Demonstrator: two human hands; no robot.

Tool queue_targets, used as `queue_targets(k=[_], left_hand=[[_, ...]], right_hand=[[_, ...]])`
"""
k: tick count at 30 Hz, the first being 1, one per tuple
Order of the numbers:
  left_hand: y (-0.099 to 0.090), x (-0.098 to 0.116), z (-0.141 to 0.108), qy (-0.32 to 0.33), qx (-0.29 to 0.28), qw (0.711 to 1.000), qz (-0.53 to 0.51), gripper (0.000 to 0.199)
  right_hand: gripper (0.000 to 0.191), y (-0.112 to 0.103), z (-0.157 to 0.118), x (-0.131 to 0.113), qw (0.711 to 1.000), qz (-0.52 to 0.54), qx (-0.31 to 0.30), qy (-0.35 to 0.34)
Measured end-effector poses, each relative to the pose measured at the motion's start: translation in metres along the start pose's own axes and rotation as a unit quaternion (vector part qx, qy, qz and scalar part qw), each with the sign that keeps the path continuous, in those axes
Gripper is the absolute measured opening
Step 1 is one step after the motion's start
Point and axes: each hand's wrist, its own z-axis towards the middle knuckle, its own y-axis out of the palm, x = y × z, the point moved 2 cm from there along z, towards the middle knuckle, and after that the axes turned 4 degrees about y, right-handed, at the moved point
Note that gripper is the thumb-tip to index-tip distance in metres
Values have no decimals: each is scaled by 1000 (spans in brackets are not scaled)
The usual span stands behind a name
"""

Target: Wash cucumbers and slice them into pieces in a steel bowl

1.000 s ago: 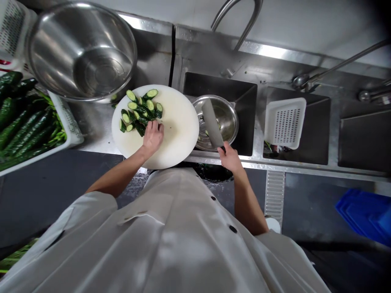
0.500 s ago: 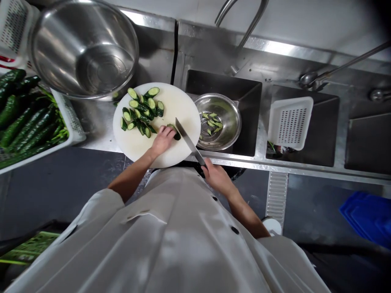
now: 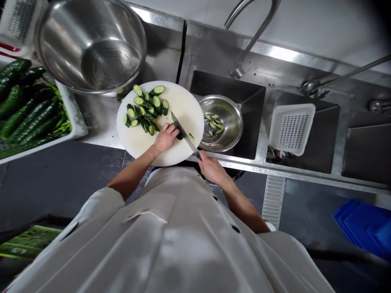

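On a round white cutting board (image 3: 140, 144), my left hand (image 3: 165, 139) is closed over a short piece of cucumber (image 3: 179, 136), most of it hidden under the fingers. My right hand (image 3: 213, 167) grips the handle of a knife (image 3: 186, 137), whose blade lies slantwise just right of those fingers, against or very near the cucumber. A thin green slice (image 3: 191, 137) rests on the board on the blade's right side. Several cut cucumber chunks (image 3: 146, 109) are heaped at the board's upper left.
Right of the board, a steel bowl (image 3: 235, 130) with several green slices sits in a sink. A large steel basin (image 3: 91, 44) stands at upper left, beside a white crate (image 3: 76, 118) of whole cucumbers (image 3: 33, 118). A white perforated basket (image 3: 291, 128) is in the second sink.
A thin slice now lies on the board right of the knife, where none showed before. The knife remains beside my left fingers, and the whole view has shifted slightly.
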Motion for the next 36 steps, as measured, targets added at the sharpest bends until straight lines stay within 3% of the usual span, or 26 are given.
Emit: queue_targets(k=[5,17,26,36], left_hand=[[5,4,-5,-33,28,999,19,36],[17,3,-11,-41,56,998,-3,36],[19,-1,-13,-42,46,998,-10,35],[16,-1,-13,-55,73,995,-43,34]], right_hand=[[32,1,0,-2,1000,0,14,-13],[32,2,2,-3,1000,4,2,-16],[33,1,2,-3,1000,1,2,-26],[32,0,4,-3,999,9,3,-31]])
